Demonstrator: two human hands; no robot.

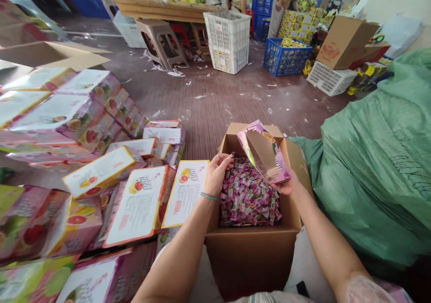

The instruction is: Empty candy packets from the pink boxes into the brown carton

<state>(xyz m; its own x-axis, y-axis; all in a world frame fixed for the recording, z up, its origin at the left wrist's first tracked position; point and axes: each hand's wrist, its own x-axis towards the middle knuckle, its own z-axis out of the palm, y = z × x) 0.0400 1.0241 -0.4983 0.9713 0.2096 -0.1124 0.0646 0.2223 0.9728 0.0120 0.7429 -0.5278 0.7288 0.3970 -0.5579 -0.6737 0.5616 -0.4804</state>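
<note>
An open brown carton [251, 249] stands between my knees, filled with several small pink wrapped candies [247, 195]. My right hand [289, 186] grips an open pink printed box [264, 152] by its lower end and tilts it over the carton; the inside of the box shows brown. My left hand [218, 173] hovers over the carton's left rim, fingers curled in a pinch; what they hold, if anything, is too small to see. A green band circles that wrist.
Filled pink and orange printed boxes [141, 204] are stacked to my left. A big green sack [380, 159] lies on the right. Farther off stand white crates [228, 40], a blue crate [286, 56], a plastic stool [161, 42], cartons and people by a wooden table.
</note>
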